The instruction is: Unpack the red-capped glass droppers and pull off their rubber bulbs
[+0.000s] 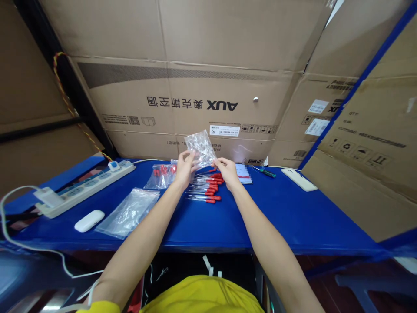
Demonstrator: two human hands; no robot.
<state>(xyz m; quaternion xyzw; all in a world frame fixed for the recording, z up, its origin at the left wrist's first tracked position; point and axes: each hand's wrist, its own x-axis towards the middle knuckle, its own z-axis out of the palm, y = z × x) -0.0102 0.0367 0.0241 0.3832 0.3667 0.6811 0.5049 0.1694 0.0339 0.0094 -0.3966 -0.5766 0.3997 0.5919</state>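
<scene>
A clear plastic bag is held up off the table between both hands. My left hand is closed on its left edge, thumb on the near side. My right hand pinches its lower right corner; a bit of red shows beside those fingertips, and I cannot tell whether it is held. Below and between the hands lies a pile of glass droppers with red rubber bulbs, the bulbs pointing right. Left of my left hand are clear bags with red-bulbed droppers inside, partly hidden by the hand.
Flat clear bags and a white earbud case lie on the blue table, near a white power strip. Toward the right are a lit phone screen, a green screwdriver and a cream-white device. Cardboard walls enclose the back.
</scene>
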